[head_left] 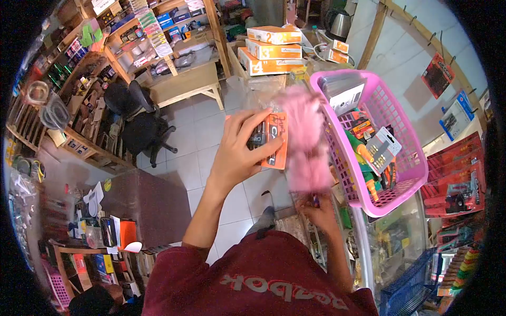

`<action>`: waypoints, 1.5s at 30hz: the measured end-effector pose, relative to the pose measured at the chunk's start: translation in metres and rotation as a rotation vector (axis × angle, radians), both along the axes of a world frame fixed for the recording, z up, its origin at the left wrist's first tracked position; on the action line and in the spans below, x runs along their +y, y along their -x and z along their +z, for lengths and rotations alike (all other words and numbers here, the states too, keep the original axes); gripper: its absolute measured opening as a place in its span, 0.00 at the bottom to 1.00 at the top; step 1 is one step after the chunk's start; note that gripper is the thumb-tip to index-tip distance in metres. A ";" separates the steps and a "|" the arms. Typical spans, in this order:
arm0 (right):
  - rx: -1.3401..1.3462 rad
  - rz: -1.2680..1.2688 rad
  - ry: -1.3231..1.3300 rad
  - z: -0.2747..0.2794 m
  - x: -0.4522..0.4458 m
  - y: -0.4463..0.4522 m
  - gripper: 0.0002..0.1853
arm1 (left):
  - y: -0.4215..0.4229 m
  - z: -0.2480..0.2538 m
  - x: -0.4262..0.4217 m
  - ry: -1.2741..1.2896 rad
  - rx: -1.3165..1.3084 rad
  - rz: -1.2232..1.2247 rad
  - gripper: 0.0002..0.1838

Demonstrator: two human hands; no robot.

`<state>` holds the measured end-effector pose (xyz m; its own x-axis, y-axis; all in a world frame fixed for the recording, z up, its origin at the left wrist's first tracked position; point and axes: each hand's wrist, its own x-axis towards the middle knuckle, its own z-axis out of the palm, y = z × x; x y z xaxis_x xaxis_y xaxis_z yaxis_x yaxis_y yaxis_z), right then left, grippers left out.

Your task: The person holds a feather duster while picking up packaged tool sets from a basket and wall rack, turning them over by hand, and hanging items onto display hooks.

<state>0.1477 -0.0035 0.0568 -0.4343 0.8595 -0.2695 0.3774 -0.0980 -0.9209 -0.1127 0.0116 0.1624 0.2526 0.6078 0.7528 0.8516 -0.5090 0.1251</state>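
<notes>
My left hand (240,145) is closed around an orange-and-black packet (278,138) with printed lettering and a handwritten mark, held up in front of me. Just right of it is a pink duster (307,142), soft and smeared by motion. My right hand (318,209) grips the duster at its lower end, where a bit of dark handle shows. Beside the duster, a pink plastic basket (373,211) holds packaged goods, among them a blister card (383,150) and orange-tipped green bottles or tubes (363,152).
Orange-and-white boxes (274,50) are stacked at the back, near a kettle (338,23). The basket rests on a glass display counter (398,237). A blue basket (411,284) is at lower right. A black office chair (142,124) stands on the tiled floor, left of centre.
</notes>
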 end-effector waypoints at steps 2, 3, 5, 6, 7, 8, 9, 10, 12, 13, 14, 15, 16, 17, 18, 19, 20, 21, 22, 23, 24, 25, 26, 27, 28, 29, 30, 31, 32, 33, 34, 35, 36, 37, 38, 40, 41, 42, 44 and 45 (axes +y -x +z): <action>-0.018 -0.030 0.135 -0.003 0.006 0.002 0.10 | 0.002 -0.003 0.004 -0.084 0.004 -0.001 0.27; 0.041 -0.033 0.147 -0.004 0.005 0.004 0.10 | 0.003 -0.005 0.005 -0.123 0.007 -0.001 0.27; 0.225 -0.023 0.113 -0.007 -0.007 0.013 0.10 | 0.009 -0.012 0.009 -0.126 -0.004 0.022 0.26; 0.348 -0.014 0.067 -0.010 -0.018 0.016 0.10 | 0.011 -0.016 0.010 -0.126 -0.010 0.031 0.25; 0.348 -0.078 -0.034 -0.031 -0.025 0.023 0.11 | 0.013 -0.021 0.009 -0.122 -0.017 0.028 0.25; 0.201 -0.043 -0.023 -0.042 -0.027 0.022 0.11 | 0.015 -0.027 0.007 -0.118 -0.025 0.016 0.25; 0.053 -0.015 -0.016 -0.032 -0.023 0.028 0.11 | 0.016 -0.030 0.007 -0.121 -0.034 -0.002 0.25; -0.093 0.012 -0.013 -0.026 -0.019 0.030 0.12 | 0.015 -0.030 0.008 -0.101 -0.041 -0.004 0.25; -0.036 -0.112 0.093 -0.035 -0.020 0.027 0.11 | 0.017 -0.031 0.002 -0.062 -0.048 0.013 0.25; 0.022 -0.141 0.145 -0.029 -0.022 0.024 0.11 | 0.018 -0.031 0.001 -0.059 -0.046 0.016 0.27; 0.043 -0.120 0.181 -0.026 -0.025 0.022 0.11 | 0.018 -0.031 0.000 -0.032 -0.034 0.041 0.27; 0.063 -0.101 0.218 -0.022 -0.028 0.020 0.11 | 0.016 -0.031 -0.001 0.001 -0.021 0.065 0.28; 0.081 -0.082 0.102 -0.013 -0.032 0.024 0.11 | 0.015 -0.032 -0.003 0.039 -0.007 0.086 0.28; 0.096 -0.067 -0.012 0.001 -0.037 0.030 0.11 | 0.016 -0.035 -0.004 0.056 0.024 0.095 0.28; 0.109 -0.051 -0.130 0.009 -0.042 0.034 0.10 | 0.017 -0.040 -0.005 0.071 0.054 0.103 0.28; -0.010 -0.072 -0.275 -0.009 -0.042 0.037 0.11 | 0.017 -0.042 -0.004 0.078 0.085 0.110 0.28; -0.029 -0.079 -0.109 -0.025 -0.040 0.036 0.12 | 0.014 -0.039 -0.004 0.064 0.082 0.107 0.27; -0.048 -0.082 0.054 -0.039 -0.037 0.034 0.12 | 0.012 -0.033 -0.005 0.046 0.077 0.109 0.27; -0.065 -0.081 0.216 -0.048 -0.035 0.032 0.13 | 0.010 -0.028 -0.004 0.028 0.074 0.115 0.26; 0.046 -0.155 0.180 -0.053 -0.037 0.036 0.05 | 0.009 -0.025 -0.004 0.012 0.094 0.140 0.26; 0.072 -0.141 0.134 -0.050 -0.037 0.035 0.07 | 0.008 -0.022 -0.003 0.000 0.115 0.168 0.26; 0.099 -0.129 0.093 -0.043 -0.039 0.032 0.09 | 0.008 -0.020 -0.004 -0.006 0.135 0.195 0.26; 0.125 -0.121 0.055 -0.039 -0.043 0.030 0.11 | 0.008 -0.020 -0.004 -0.004 0.152 0.199 0.26; 0.065 -0.124 0.037 -0.039 -0.047 0.030 0.14 | 0.008 -0.020 -0.003 -0.007 0.166 0.202 0.26; 0.005 -0.130 0.014 -0.037 -0.051 0.033 0.18 | 0.007 -0.018 -0.001 -0.017 0.180 0.203 0.26; -0.053 -0.139 -0.016 -0.036 -0.053 0.036 0.22 | 0.006 -0.018 -0.001 -0.021 0.185 0.207 0.26; -0.034 -0.111 -0.008 -0.037 -0.054 0.038 0.24 | 0.006 -0.019 -0.001 -0.027 0.192 0.211 0.26; -0.012 -0.080 -0.003 -0.038 -0.054 0.041 0.26 | 0.006 -0.018 0.000 -0.036 0.200 0.217 0.26; 0.011 -0.045 -0.004 -0.041 -0.051 0.042 0.28 | 0.005 -0.016 0.002 -0.048 0.204 0.218 0.24; 0.019 0.031 0.140 -0.040 -0.044 0.042 0.28 | 0.004 -0.014 0.003 -0.057 0.208 0.224 0.23; 0.054 -0.027 0.114 -0.037 -0.040 0.040 0.24 | 0.003 -0.013 0.001 -0.059 0.211 0.236 0.22; 0.089 -0.084 0.094 -0.030 -0.041 0.037 0.20 | -0.001 -0.008 -0.001 -0.048 0.195 0.235 0.22; 0.127 -0.096 0.078 -0.021 -0.039 0.034 0.19 | -0.001 -0.007 -0.002 -0.050 0.198 0.231 0.22; 0.165 -0.107 0.062 -0.012 -0.037 0.032 0.17 | -0.001 -0.007 0.000 -0.057 0.201 0.227 0.23; 0.202 -0.117 0.046 -0.004 -0.036 0.030 0.16 | -0.001 -0.006 0.001 -0.063 0.203 0.220 0.23; 0.211 -0.078 -0.026 0.000 -0.032 0.028 0.16 | -0.002 -0.003 0.002 -0.090 0.202 0.238 0.25; 0.192 -0.012 -0.086 -0.016 -0.027 0.026 0.19 | -0.002 0.000 0.002 -0.103 0.205 0.253 0.26; 0.176 0.051 -0.148 -0.033 -0.022 0.024 0.23 | -0.002 0.002 0.002 -0.113 0.207 0.267 0.26; 0.104 0.063 -0.110 -0.048 -0.016 0.022 0.34 | -0.003 0.009 0.000 -0.127 0.220 0.299 0.26; 0.138 0.033 -0.041 -0.032 -0.015 0.024 0.34 | -0.003 0.013 0.000 -0.136 0.227 0.318 0.26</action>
